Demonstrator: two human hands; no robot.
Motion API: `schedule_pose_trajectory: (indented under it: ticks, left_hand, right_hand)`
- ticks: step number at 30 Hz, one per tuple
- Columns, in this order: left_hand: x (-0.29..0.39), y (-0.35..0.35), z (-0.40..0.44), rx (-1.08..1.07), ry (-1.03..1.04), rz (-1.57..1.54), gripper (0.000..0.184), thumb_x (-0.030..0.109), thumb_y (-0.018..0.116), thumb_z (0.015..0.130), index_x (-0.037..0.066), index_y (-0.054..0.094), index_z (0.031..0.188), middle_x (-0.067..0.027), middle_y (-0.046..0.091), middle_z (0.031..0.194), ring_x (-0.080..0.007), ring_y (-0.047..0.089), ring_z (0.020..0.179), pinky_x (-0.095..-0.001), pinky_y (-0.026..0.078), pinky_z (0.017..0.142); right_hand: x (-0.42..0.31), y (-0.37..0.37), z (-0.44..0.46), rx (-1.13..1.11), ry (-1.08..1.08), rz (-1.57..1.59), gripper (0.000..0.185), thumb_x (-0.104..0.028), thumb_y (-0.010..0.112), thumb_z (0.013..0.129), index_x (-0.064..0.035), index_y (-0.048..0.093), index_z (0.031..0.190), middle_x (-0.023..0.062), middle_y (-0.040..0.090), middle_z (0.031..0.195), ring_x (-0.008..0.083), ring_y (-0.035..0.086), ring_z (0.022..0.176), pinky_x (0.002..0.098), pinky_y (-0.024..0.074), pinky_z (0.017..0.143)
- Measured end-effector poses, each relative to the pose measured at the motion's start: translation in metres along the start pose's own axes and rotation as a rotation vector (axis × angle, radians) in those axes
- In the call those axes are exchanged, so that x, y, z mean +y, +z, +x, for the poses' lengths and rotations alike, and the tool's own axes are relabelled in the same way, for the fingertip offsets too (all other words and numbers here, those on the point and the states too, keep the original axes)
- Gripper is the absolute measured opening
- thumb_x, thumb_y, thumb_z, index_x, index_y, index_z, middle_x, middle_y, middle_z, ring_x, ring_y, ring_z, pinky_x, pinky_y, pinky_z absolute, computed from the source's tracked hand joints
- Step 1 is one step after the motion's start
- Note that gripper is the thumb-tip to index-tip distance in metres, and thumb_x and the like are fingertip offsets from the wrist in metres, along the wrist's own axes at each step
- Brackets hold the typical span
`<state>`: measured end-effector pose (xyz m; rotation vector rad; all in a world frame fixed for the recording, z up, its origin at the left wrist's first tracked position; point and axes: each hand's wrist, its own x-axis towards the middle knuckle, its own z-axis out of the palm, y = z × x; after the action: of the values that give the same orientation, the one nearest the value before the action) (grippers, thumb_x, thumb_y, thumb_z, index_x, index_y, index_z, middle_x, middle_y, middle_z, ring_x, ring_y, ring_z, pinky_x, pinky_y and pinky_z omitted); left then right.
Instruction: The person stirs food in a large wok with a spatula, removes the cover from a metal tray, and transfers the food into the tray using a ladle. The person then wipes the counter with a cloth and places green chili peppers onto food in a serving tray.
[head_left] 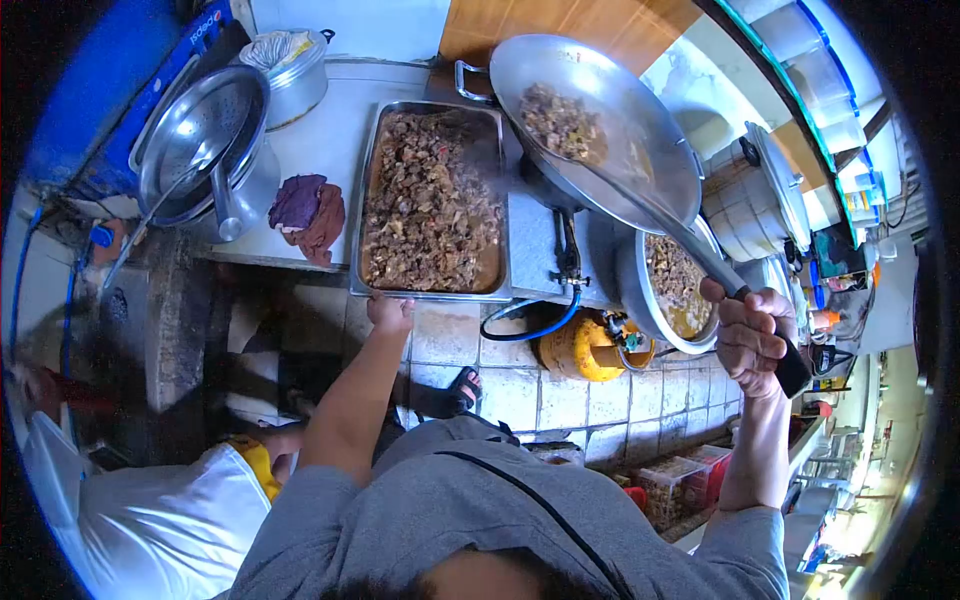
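Observation:
My right hand (pixel 755 340) is wrapped around the black grip of a long-handled metal cooking utensil (pixel 660 212). The utensil slants down into a large wok (pixel 505 75), where chopped meat (pixel 558 122) lies in liquid; its working end cannot be made out. My left hand (pixel 390 312) grips the near rim of a rectangular metal tray (pixel 425 296), close to its left corner. Cooked, chopped meat (pixel 430 205) fills that tray. Below the wok's right side, a deep metal pot (pixel 632 300) holds more meat in broth.
An orange gas cylinder (pixel 585 347) with a blue hose (pixel 510 333) stands under the counter. Cloths (pixel 308 215), a colander (pixel 185 125) and a lidded pot (pixel 295 85) are on the left. A tall pot (pixel 745 205) stands right. Another person's white clothing (pixel 170 515) shows at lower left.

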<state>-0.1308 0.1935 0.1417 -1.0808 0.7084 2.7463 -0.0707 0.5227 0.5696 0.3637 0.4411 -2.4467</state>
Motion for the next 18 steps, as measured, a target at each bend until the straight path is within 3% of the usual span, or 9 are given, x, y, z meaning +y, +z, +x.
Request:
schedule_pose_trajectory:
  ticks: [8, 12, 18]
  left_hand:
    - [-0.006, -0.026, 0.013, 0.023, -0.106, -0.184, 0.022, 0.025, 0.039, 0.09, 0.007, 0.046, 0.101, -0.0102, 0.054, 0.082, -0.0199, 0.052, 0.063, -0.0314, 0.048, 0.058]
    - [-0.011, -0.033, 0.015, 0.068, -0.153, -0.283, 0.022, 0.025, 0.038, 0.091, 0.007, 0.045, 0.101, -0.0103, 0.053, 0.08, -0.0201, 0.052, 0.061, -0.0317, 0.049, 0.056]
    - [-0.013, -0.025, 0.014, 0.102, -0.189, -0.425, 0.021, 0.024, 0.036, 0.092, 0.007, 0.044, 0.101, -0.0104, 0.053, 0.078, -0.0204, 0.051, 0.058, -0.032, 0.05, 0.054]
  right_hand:
    - [0.009, 0.011, 0.004, -0.054, 0.044, -0.014, 0.028, -0.002, 0.036, 0.079, 0.0085, 0.024, 0.103, 0.0073, 0.049, 0.057, 0.0125, 0.05, 0.035, 0.0152, 0.0315, 0.027]
    - [-0.011, 0.014, 0.031, -0.107, 0.186, 0.064, 0.034, -0.002, 0.035, 0.079, 0.0102, 0.027, 0.109, 0.0093, 0.049, 0.06, 0.0155, 0.05, 0.038, 0.0193, 0.0339, 0.027]
    - [-0.005, 0.012, 0.059, -0.11, 0.243, 0.071, 0.03, 0.0, 0.038, 0.078, 0.0092, 0.033, 0.106, 0.0082, 0.049, 0.058, 0.0147, 0.049, 0.037, 0.019, 0.034, 0.027]
